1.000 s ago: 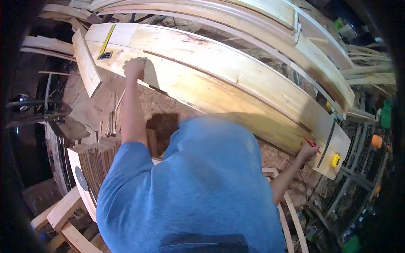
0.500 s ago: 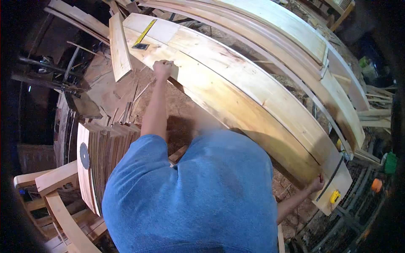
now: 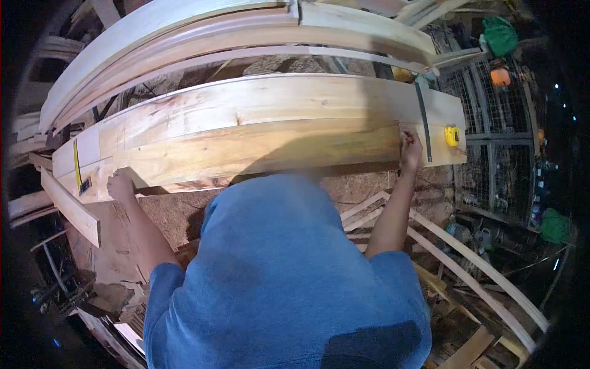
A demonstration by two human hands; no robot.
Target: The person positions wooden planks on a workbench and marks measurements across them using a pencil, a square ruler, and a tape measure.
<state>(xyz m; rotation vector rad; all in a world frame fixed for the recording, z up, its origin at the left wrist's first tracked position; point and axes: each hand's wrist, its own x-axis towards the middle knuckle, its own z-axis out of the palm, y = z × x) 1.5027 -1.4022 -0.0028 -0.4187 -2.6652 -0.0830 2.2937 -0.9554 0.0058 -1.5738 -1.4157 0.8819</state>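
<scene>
crosswise, long board (image 3: 215, 150), between left hand (image 3: 121, 186) and right hand (image 3: 412, 151)

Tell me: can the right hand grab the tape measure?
Probably yes: the yellow tape measure lies near the right hand, only a thin dark strip between, though that hand holds something red.

That board (image 3: 264, 144) is honey yellow, streaked with brown grain; the shirt (image 3: 289, 264) blue, the pencil (image 3: 410, 139) red, the tape measure (image 3: 452, 136) yellow, the strip (image 3: 424, 117) dark grey.
</scene>
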